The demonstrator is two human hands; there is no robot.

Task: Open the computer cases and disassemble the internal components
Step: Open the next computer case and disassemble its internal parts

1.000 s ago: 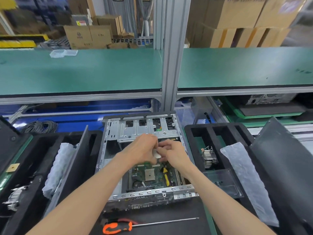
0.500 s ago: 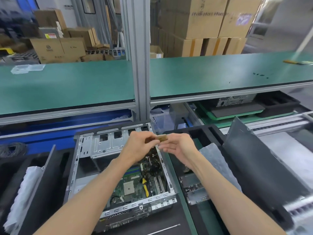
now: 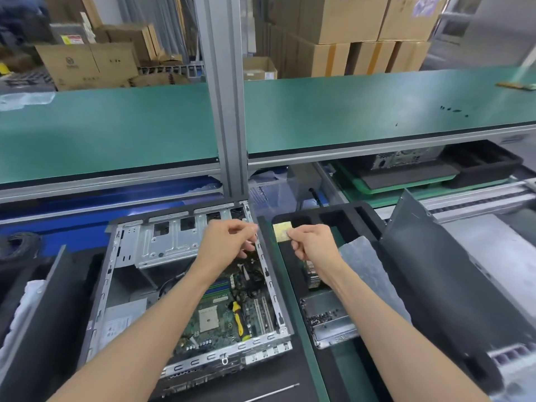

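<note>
An open metal computer case (image 3: 121,271) lies on the bench with its green motherboard (image 3: 223,311) and bare processor socket (image 3: 208,318) exposed. My right hand (image 3: 311,242) pinches a small gold-coloured processor chip (image 3: 282,231) by one corner, holding it above the black foam tray (image 3: 374,224) just right of the case. My left hand (image 3: 229,239) hovers over the case's far right corner with fingers loosely curled and nothing in them.
The foam tray on the right holds a heatsink (image 3: 312,274), a metal drive (image 3: 330,323), a bubble-wrap sheet (image 3: 365,268) and a dark case panel (image 3: 452,285). Another foam tray (image 3: 43,300) sits left. A screwdriver shaft (image 3: 272,392) lies in front. A green shelf (image 3: 348,111) overhangs behind.
Both hands rose out of the case and held the chip together; now my right hand alone carries it rightward over the foam tray, and my left hand has let go.
</note>
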